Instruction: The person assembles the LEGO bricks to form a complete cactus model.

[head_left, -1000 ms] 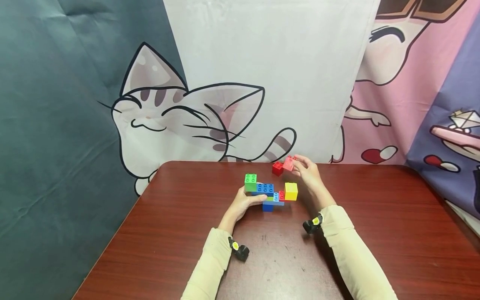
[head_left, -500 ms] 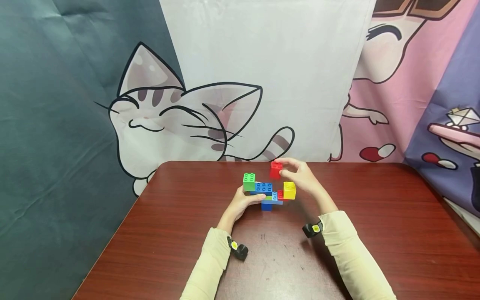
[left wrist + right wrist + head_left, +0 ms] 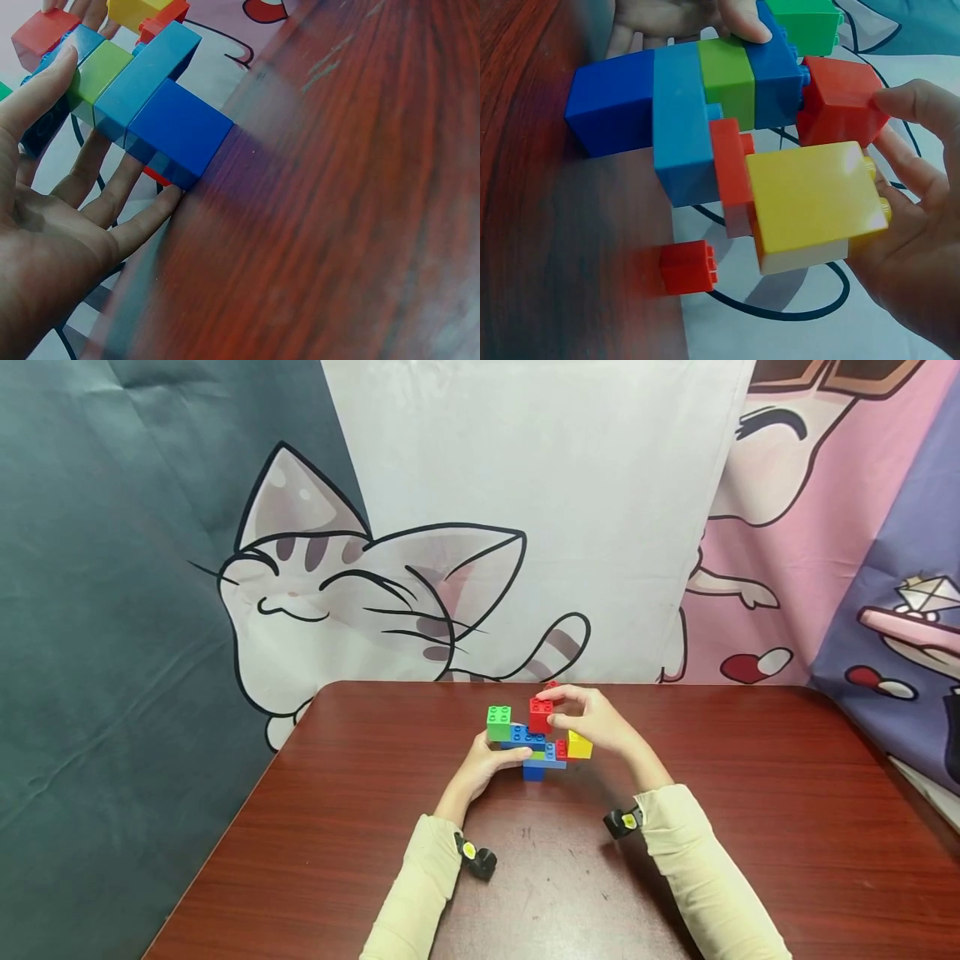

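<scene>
In the head view my left hand (image 3: 487, 768) holds a built-up cluster of toy building bricks. Its thumb lies on the front, and its other fingers stretch behind and under. The cluster has a dark blue brick (image 3: 180, 131) at the bottom, then a light blue brick (image 3: 146, 79), a lime brick (image 3: 99, 75) and an upper blue brick (image 3: 772, 82). A green brick (image 3: 498, 723) tops the left end; a yellow brick (image 3: 814, 199) sits over a thin red brick (image 3: 733, 176) at the right. My right hand (image 3: 596, 718) pinches a red brick (image 3: 844, 97) at the upper blue brick's studs.
Beyond the cluster, a loose red brick (image 3: 686, 268) stands on the brown table (image 3: 360, 877) near its far edge, mostly hidden by the right hand in the head view. A cartoon-printed cloth (image 3: 600, 527) hangs behind the table.
My right hand has carried the red brick left and nearer, from beside the loose red brick to the top of the upper blue brick. The left hand and cluster stay nearly still.
</scene>
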`<state>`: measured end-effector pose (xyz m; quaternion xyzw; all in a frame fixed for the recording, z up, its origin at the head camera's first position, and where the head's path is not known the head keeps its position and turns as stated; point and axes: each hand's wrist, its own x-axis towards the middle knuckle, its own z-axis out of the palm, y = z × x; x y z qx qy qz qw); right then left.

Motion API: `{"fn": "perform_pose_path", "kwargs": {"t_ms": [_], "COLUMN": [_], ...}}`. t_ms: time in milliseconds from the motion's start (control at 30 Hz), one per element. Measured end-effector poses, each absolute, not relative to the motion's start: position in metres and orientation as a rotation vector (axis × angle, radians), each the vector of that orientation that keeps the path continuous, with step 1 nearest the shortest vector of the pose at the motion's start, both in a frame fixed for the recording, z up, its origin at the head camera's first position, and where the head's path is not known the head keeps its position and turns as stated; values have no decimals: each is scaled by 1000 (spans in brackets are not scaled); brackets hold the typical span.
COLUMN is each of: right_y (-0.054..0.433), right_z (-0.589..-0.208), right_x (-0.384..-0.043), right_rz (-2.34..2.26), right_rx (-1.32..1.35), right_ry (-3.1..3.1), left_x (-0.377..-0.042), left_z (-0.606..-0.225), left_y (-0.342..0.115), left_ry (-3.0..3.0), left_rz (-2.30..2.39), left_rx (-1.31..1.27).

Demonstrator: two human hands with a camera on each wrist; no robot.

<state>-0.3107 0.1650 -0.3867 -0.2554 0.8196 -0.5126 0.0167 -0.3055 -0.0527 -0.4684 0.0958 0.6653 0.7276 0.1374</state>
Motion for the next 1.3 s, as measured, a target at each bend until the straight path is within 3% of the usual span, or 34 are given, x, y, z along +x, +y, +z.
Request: {"fn": "perform_pose_path", "kwargs": {"t_ms": [1300], "right_y": [167], "right_z": [-391], "right_x": [-315], "right_rz": [-1551], "right_rx": [-894], "right_ry": [2447], "left_x": [-305], "left_z": [-469], "left_y": [-51], "left_ry": [1923], "left_rz": [2110], "left_rx": [272]}}
